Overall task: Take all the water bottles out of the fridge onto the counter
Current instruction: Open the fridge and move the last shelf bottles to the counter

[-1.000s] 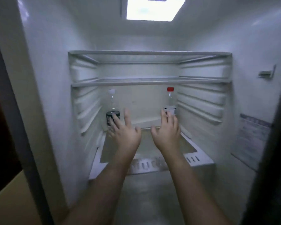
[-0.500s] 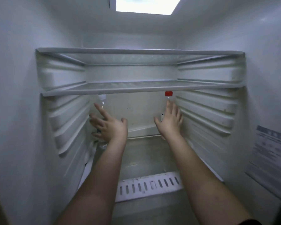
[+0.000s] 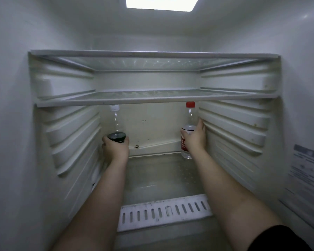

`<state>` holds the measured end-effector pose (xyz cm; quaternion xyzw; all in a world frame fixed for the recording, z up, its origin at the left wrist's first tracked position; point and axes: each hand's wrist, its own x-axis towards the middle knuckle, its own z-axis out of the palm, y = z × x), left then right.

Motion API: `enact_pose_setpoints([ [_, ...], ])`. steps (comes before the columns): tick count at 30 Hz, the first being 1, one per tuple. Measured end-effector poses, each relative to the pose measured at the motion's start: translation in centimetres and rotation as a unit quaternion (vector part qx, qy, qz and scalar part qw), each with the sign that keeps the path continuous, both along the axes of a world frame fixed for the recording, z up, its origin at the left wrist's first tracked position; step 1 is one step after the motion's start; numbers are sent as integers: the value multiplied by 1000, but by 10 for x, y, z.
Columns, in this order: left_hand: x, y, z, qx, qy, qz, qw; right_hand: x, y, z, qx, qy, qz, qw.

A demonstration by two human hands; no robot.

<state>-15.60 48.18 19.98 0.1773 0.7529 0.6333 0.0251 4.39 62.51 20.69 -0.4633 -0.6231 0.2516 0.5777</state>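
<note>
1. The person is reaching deep into the fridge [image 3: 16,124] with both arms at once; the step in hand is the grasp, one bottle per hand.
2. The left hand [image 3: 115,148] is wrapping round the dark-labelled bottle [image 3: 116,124] at its label band; the clear neck and white cap are rising straight above the grip, and the bottle's base is hidden below the hand.
3. The right hand [image 3: 195,137] is curling round the red-capped bottle [image 3: 190,116] at mid-body, thumb on the near side; the red cap is standing well above the grip and the base is showing just below it, seemingly on the fridge floor [image 3: 161,174].
4. Both bottles are standing upright against the back wall, under the lower shelf [image 3: 152,98], whose edge is sitting just above both caps.
5. The next move, as I judge it, is calling for little lift and a straight pull back towards the body, since the shelf is leaving scant headroom above the grips.
6. Then both bottles are going to the counter, which is not in view.
</note>
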Motion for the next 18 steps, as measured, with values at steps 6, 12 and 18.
enact_pose_setpoints([
  [6, 29, -13, 3, -43, 68, -35, 996, -2, -25, -2, 5, 26, 12, 1000],
  [12, 58, -32, 4, -30, 121, -90, 988, -7, -74, -5, -21, 36, 9, 999],
  [18, 80, -68, -9, 57, 102, -115, 986, -7, -132, -13, 39, 65, -21, 997],
])
